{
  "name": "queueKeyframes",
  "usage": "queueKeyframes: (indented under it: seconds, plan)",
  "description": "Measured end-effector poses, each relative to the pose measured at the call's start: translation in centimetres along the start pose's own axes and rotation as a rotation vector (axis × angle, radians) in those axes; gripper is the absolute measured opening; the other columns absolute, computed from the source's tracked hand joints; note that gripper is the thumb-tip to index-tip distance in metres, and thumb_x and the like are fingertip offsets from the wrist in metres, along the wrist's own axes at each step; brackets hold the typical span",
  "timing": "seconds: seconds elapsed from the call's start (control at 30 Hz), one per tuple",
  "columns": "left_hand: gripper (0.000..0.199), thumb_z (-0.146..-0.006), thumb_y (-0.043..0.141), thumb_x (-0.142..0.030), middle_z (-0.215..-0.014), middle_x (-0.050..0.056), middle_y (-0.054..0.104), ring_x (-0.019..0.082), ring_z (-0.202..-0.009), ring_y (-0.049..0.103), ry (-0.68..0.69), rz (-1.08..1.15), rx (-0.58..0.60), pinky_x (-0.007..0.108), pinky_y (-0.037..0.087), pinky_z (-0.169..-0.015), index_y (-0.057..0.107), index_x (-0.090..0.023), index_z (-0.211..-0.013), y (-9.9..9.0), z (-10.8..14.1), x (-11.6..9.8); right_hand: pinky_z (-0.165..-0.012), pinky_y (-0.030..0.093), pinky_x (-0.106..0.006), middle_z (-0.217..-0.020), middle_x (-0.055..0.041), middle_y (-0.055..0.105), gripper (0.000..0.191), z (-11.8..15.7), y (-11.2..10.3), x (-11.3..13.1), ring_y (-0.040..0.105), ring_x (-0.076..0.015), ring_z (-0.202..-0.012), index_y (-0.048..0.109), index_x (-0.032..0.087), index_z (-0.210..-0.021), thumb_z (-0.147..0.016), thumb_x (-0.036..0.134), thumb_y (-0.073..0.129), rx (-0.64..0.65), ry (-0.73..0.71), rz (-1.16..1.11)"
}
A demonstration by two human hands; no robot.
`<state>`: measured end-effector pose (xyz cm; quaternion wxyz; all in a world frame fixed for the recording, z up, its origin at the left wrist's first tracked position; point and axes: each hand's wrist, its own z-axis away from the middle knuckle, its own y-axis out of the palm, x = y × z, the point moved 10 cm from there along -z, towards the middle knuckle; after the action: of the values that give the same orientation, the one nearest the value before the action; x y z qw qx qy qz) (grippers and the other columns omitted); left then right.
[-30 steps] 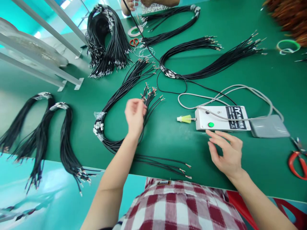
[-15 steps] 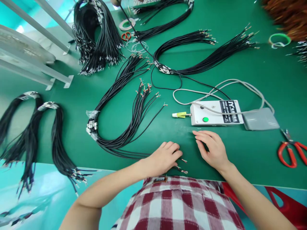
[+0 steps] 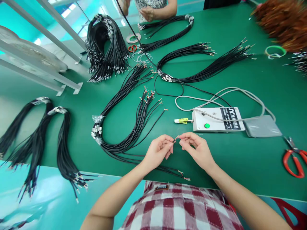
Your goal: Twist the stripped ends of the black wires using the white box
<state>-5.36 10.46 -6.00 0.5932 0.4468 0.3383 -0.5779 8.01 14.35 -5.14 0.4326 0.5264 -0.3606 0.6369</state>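
My left hand (image 3: 156, 150) pinches a black cable (image 3: 175, 140) just behind its stripped end. The fingertips of my right hand (image 3: 198, 151) are closed on the fine wires at that end. The cable belongs to a taped bundle of black cables (image 3: 117, 146), curved in a U on the left. Several cables of this bundle lie under my left wrist, their bare ends showing near the table's front edge. Beyond my right hand sits a white box (image 3: 211, 123) with a green button and a yellow-and-white tip pointing left.
Red-handled cutters (image 3: 295, 158) and a grey pedal (image 3: 263, 126) lie at right. More black cable bundles (image 3: 63, 137) hang over the left edge, and others (image 3: 206, 72) lie farther back. A grey metal frame (image 3: 48, 73) stands at left. Across the table are a co-worker's hands (image 3: 147, 13).
My left hand has lifted a cable end off the table. My right hand has moved left to meet it and closed on the wires. The view has tilted up, showing a co-worker.
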Motion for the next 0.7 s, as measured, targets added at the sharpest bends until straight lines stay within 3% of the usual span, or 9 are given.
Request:
queueKeyframes:
  seconds: [0.33,0.7]
  plan:
    - [0.036,-0.085,0.070,-0.047,-0.063,-0.002,0.059,0.005,-0.044,0.046,0.016,0.007,-0.026,0.019,0.038,-0.044,0.058,-0.014,-0.092,-0.1,0.1,0.3,-0.064,0.045,-0.026,-0.075,0.0006,0.066,0.025,-0.2,2.2,-1.9,0.057,-0.0110,-0.063,0.071,0.020,-0.086,-0.085,0.046,0.073,0.039,0.162,-0.425]
    - [0.040,-0.083,0.072,-0.050,-0.062,-0.002,0.059,0.005,-0.043,0.045,0.019,0.067,-0.030,0.019,0.035,-0.043,0.057,-0.014,-0.091,-0.2,0.4,0.2,-0.067,0.043,-0.027,-0.074,0.0010,0.063,0.026,0.3,3.4,-3.2,0.053,-0.0110,-0.066,0.072,0.020,-0.084,-0.078,0.044,0.081,0.073,0.233,-0.524]
